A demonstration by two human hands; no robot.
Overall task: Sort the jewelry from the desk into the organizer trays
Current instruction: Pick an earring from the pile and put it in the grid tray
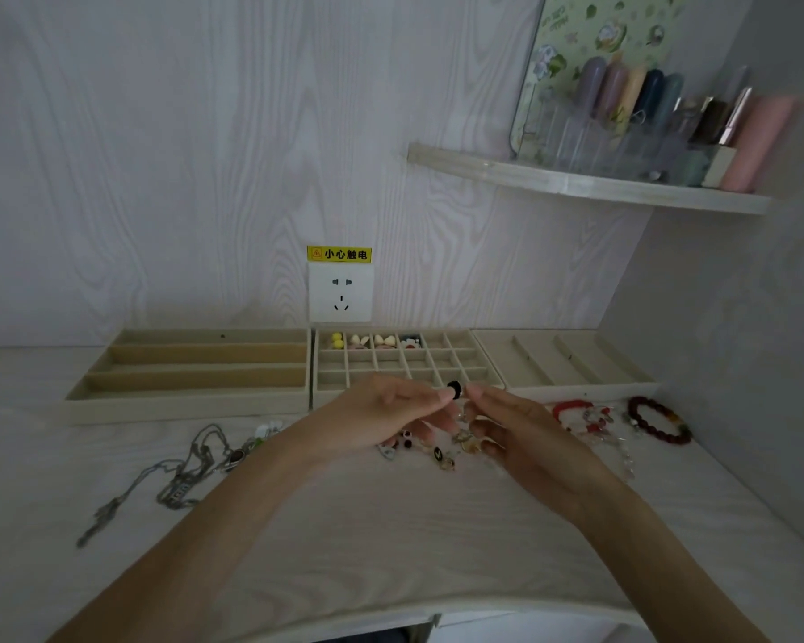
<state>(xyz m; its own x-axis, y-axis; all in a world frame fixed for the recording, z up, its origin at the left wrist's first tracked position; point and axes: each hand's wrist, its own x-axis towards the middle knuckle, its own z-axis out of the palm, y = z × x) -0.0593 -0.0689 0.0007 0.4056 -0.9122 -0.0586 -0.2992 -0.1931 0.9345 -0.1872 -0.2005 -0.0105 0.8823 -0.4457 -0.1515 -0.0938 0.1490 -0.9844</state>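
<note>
My left hand [391, 408] pinches a small black earring [456, 388] at its fingertips, just above the front edge of the grid tray [490, 371]. My right hand [525, 433] faces it, its index fingertip right beside the earring and its other fingers curled; whether they hold anything is hidden. Under both hands lies a pile of small earrings and charms [439, 454] on the desk. The grid tray's back row holds yellow, cream and dark pieces [372, 341].
A long-slot tray [196, 368] stands at the left and a slanted-slot tray [567, 359] at the right. Silver chains [182, 475] lie on the desk at the left, red bead bracelets [660, 420] at the right. A wall socket and a shelf of cosmetics are above.
</note>
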